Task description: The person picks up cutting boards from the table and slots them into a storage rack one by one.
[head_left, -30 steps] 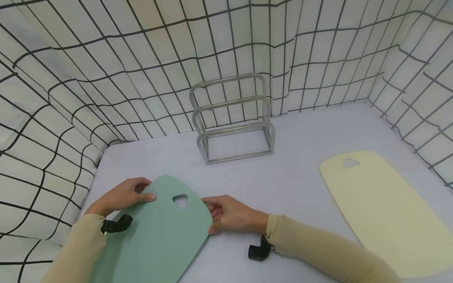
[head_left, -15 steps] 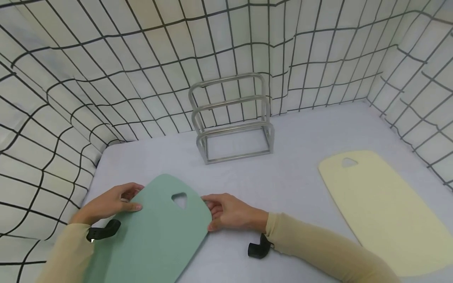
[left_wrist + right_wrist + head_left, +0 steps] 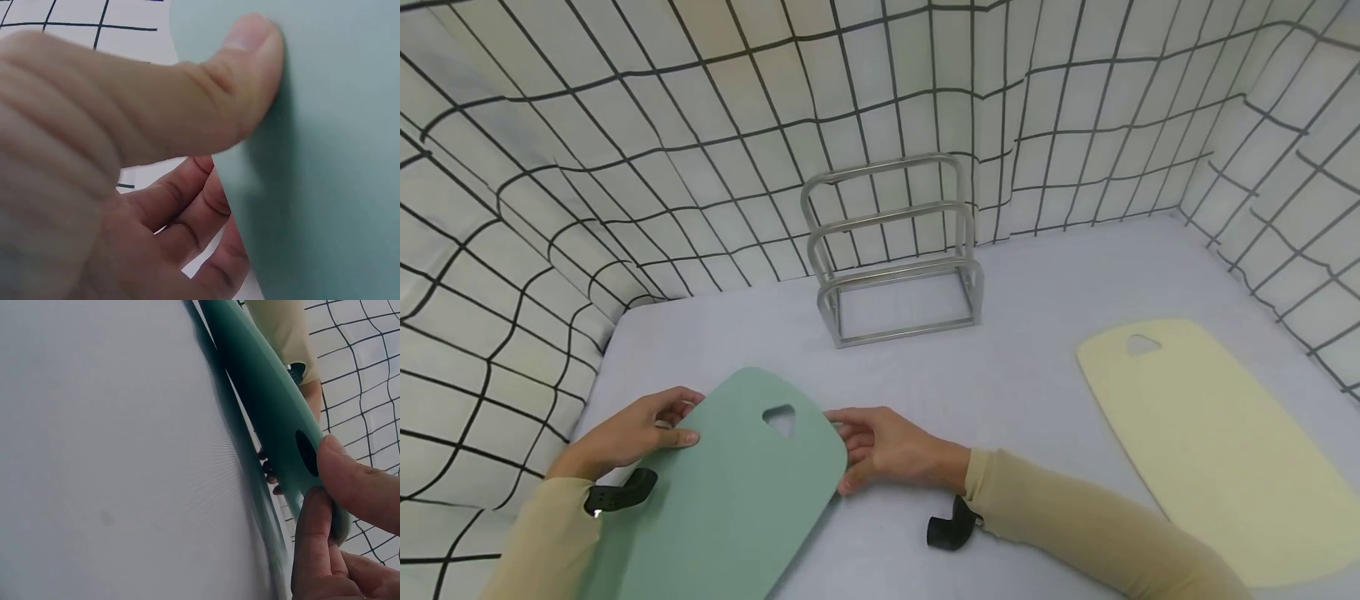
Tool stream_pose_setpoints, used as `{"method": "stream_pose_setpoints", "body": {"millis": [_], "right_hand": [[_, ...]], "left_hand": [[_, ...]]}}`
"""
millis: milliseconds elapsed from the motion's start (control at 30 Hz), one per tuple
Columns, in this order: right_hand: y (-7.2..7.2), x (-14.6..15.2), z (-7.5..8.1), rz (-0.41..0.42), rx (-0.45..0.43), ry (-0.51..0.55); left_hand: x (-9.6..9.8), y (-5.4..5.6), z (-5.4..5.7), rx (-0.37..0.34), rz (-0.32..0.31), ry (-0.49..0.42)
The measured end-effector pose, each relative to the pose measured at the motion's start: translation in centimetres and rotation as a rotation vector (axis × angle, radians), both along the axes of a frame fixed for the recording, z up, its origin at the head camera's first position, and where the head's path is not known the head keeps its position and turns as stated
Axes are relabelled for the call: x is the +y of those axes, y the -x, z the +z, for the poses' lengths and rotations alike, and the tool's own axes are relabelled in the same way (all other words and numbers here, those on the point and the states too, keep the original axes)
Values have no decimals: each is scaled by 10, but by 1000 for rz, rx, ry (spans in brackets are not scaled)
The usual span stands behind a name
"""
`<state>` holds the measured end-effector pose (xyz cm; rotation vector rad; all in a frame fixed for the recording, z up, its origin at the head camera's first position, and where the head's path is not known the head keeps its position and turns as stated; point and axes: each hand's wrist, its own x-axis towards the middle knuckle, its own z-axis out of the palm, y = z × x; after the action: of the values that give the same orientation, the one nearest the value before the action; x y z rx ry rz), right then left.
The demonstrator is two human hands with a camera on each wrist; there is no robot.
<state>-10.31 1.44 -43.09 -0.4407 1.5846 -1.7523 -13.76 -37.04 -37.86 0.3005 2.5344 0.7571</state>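
Observation:
A green cutting board (image 3: 741,475) with a cut-out handle hole lies between my hands in the head view, its near end beyond the frame. My left hand (image 3: 632,432) grips its left edge. In the left wrist view the thumb (image 3: 250,75) presses the top face and the fingers (image 3: 181,212) curl underneath. At the right corner my right hand (image 3: 891,450) pinches the board. From the right wrist, the board (image 3: 269,406) appears raised off the white surface at this end, with thumb (image 3: 350,475) and fingers on opposite faces.
A metal rack (image 3: 898,271) with several upright loops stands at the back of the white table (image 3: 1015,367). On the right lies a yellow cutting board (image 3: 1217,450). White cloth with a black grid (image 3: 737,150) surrounds the back and sides.
My left hand has slid down and to the left along the green cutting board's edge, then stayed there. The board has shifted very slightly; my right hand keeps its hold on the corner.

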Motion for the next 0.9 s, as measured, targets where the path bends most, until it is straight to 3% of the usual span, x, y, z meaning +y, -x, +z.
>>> {"method": "stream_pose_setpoints", "body": {"millis": [533, 900], "right_hand": [[0, 3, -5, -30, 87, -11], [2, 4, -7, -115, 107, 20]], "left_hand": [[-6, 4, 0, -24, 48, -43], [-7, 6, -1, -31, 49, -26]]}}
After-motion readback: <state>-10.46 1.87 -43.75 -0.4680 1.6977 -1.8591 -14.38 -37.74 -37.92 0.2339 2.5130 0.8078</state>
